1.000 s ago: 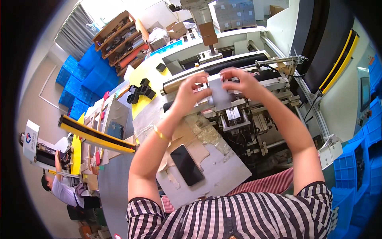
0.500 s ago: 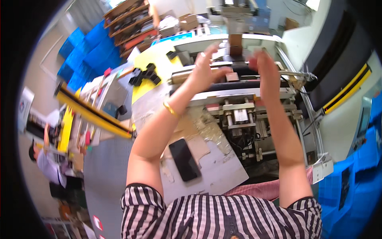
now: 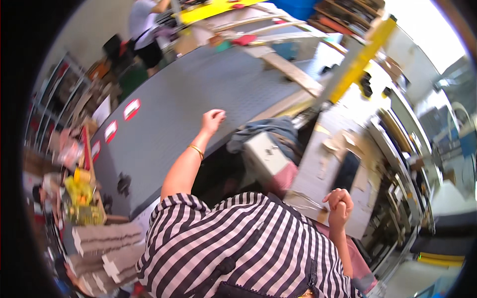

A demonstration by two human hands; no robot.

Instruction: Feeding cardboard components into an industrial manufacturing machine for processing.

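Here's the left hand, fingers curled in over the grey table; whether anything sits inside that curl, I can't tell. A yellow bracelet rings the wrist. Across to the right hand, loosely bent, its grip also too blurred to call. And there's the black phone, lying on the pale board, right by that hand's knuckles; contact can't be judged. Tan cardboard lies beside it. Between the hands, a white box with a blue-grey cloth against it. Farther out, red-edged cards on the table, a yellow post leaning across, stacked pale pieces lower left, and a co-worker beyond the far edge.
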